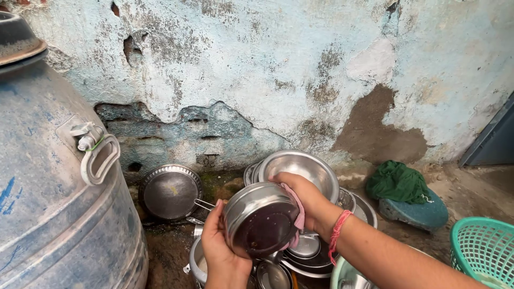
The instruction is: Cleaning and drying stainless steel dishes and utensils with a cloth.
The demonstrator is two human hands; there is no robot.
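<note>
Head view: steel pot (261,218), tilted on its side above the heap of steel dishes (300,251), base toward the camera; left hand (220,247), grip curled under the rim, steadying it; right hand (300,197), grip pressing a pink cloth (296,217) against the pot's side for scrubbing; blue drum (53,176) at left; green basket (484,246) at right; green rag (397,181) by the wall.

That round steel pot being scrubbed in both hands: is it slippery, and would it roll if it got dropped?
Probably slippery: the steel pot looks smooth, shiny and wet, and the left hand cups it while the right hand presses a pink cloth on it. Its round sides suggest it could roll. It seems stiff and fairly light.
</note>
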